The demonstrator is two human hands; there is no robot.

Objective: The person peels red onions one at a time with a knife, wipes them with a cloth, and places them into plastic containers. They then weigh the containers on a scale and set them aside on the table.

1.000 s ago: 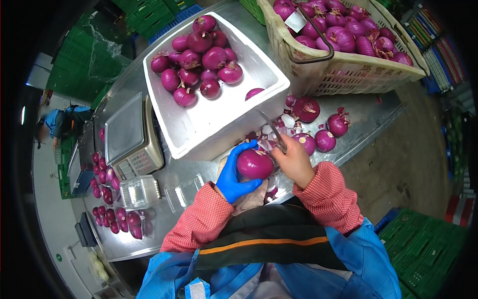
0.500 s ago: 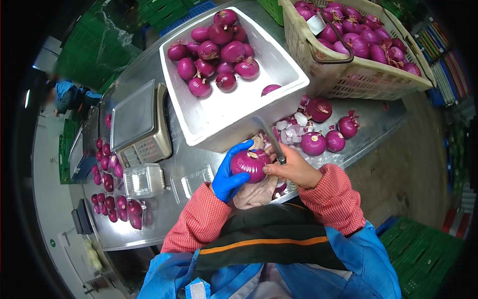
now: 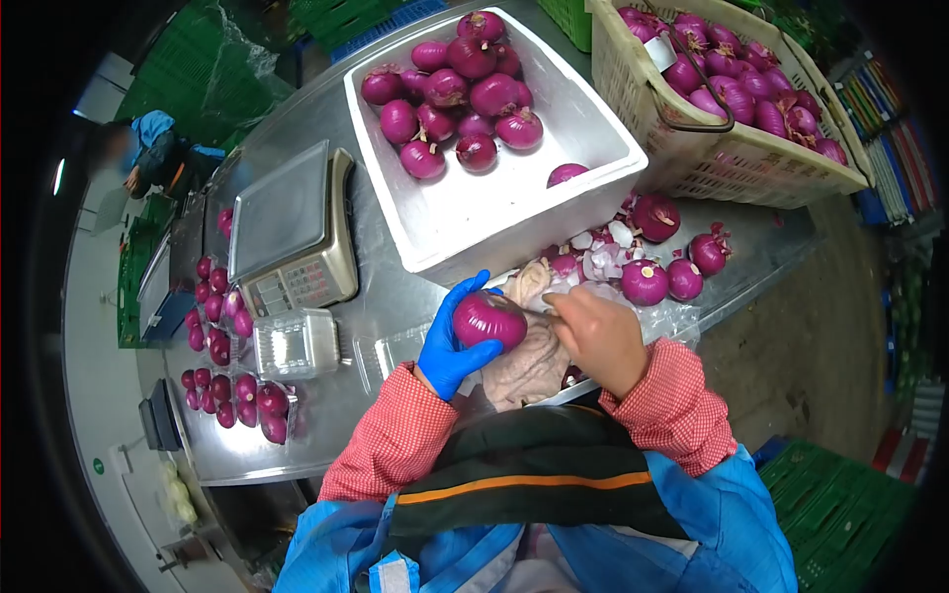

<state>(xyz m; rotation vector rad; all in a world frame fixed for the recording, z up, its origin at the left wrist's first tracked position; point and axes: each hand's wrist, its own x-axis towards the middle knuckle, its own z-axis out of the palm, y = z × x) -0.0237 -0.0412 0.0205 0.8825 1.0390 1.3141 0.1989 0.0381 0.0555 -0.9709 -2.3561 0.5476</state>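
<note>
My left hand [image 3: 445, 348], in a blue glove, is wrapped round a red onion [image 3: 490, 322] and holds it above the table's near edge. Close on its right is my bare right hand [image 3: 605, 336], fingers closed on a knife [image 3: 537, 313]. Most of the knife is hidden by the hand; a thin part shows beside the onion. A crumpled pinkish cloth [image 3: 524, 371] lies beneath both hands. Onion skins and scraps [image 3: 603, 259] are heaped just beyond the right hand, with several red onions [image 3: 645, 283] beside them.
A white foam box [image 3: 435, 232] with onions stands ahead. The cream crate [image 3: 732, 158] at right is full of onions. On the left are a scale [image 3: 297, 282], clear plastic trays [image 3: 297, 344] and packed onions [image 3: 272, 400]. Another person [image 3: 158, 158] is at far left.
The right hand has turned over and moved slightly right, and the knife blade no longer stands up in view. The onion has tilted in the left hand. The camera view has shifted a little.
</note>
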